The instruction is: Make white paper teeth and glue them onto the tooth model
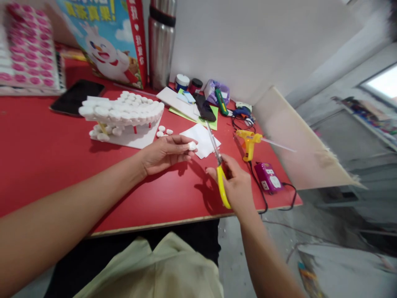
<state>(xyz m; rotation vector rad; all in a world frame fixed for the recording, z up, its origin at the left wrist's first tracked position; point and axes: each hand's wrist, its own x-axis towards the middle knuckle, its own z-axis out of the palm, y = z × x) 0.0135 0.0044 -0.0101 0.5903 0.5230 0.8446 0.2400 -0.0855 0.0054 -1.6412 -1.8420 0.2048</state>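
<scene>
My left hand (164,154) pinches a small white rounded foam piece (192,145) at its fingertips, above the red table (46,153). My right hand (235,184) grips yellow-handled scissors (218,165), whose blades point up and away, just right of the foam piece. Behind my left hand stands a white foam model (122,114) covered in similar white pieces, on a white base sheet. A few loose white pieces (164,131) lie beside it. A white foam sheet (201,140) lies under the scissor blades.
A yellow glue gun (248,142) and a purple power socket (268,177) with cable sit at the right. At the back are a steel flask (161,45), paint jars (187,82), a dark phone (77,96), a cartoon box (105,37) and paper sheets.
</scene>
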